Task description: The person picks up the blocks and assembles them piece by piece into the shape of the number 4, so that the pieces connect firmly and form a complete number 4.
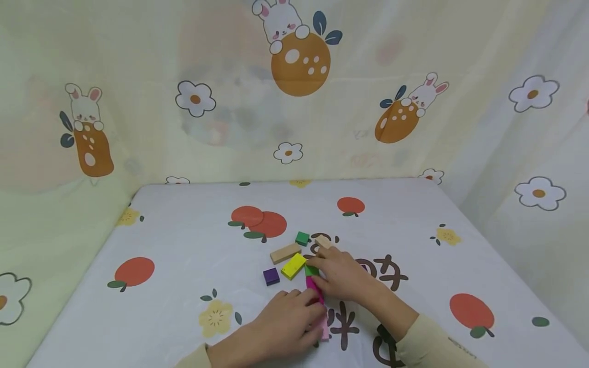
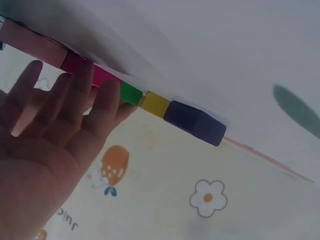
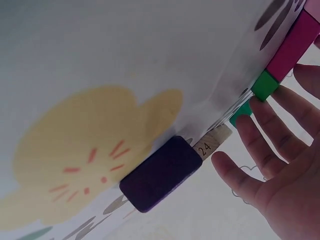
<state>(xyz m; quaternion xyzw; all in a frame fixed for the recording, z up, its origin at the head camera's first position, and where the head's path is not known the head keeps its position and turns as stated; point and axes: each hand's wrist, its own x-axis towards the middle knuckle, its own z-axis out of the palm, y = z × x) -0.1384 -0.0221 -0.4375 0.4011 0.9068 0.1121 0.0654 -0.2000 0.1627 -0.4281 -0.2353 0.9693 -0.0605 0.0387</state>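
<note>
A row of small coloured blocks runs toward the person: a green block (image 1: pixel 311 270), a magenta block (image 1: pixel 315 285) and a light pink block (image 1: pixel 324 331). Along the row's left side lies my left hand (image 1: pixel 287 319), its fingers over the magenta and pink blocks. In the left wrist view, these fingers look fairly straight, tips against the magenta block. At the far end, my right hand (image 1: pixel 342 273) pinches the green block between index finger and thumb, the thumb close to the magenta one. A yellow block (image 1: pixel 293 266) lies just left of the right fingertips.
Loose blocks lie about: a dark purple one (image 1: pixel 271 276), a plain wooden one (image 1: pixel 285 253), a darker green one (image 1: pixel 302 238) and another wooden one (image 1: pixel 323 241) by the right knuckles. A printed cloth (image 1: pixel 175 245) covers the table; a patterned curtain (image 1: pixel 239 138) stands behind.
</note>
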